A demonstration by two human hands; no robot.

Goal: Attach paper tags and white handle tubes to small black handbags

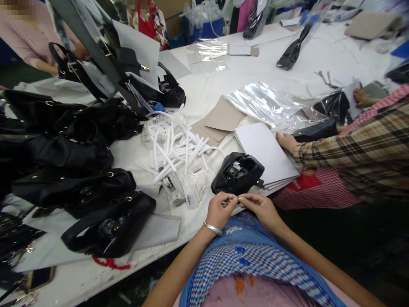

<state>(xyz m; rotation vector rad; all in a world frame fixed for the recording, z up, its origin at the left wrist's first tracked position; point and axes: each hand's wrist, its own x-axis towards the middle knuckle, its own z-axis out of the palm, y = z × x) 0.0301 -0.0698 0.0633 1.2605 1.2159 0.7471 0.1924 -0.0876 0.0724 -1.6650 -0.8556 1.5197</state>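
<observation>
My left hand (223, 209) and my right hand (258, 209) meet in front of my apron, fingertips pinched together. Between them is something small and dark, too small to make out. Just beyond my fingers stands a small black handbag (223, 177), its top gaping, with a gold-coloured round fitting inside. Left of that bag lie small barcode tags (191, 200) in clear plastic. Behind the tags spreads a loose heap of white tubes (172, 149). A stack of white paper sheets (265, 149) lies behind and right of the handbag.
Several black handbags (73, 149) crowd the left side of the table. Brown cardboard sheets (223, 115) and clear plastic bags (265, 102) lie toward the middle. A co-worker in a plaid sleeve (351, 149) handles a wrapped black bag at right. Another person (28, 38) stands far left. A phone (41, 277) lies front left.
</observation>
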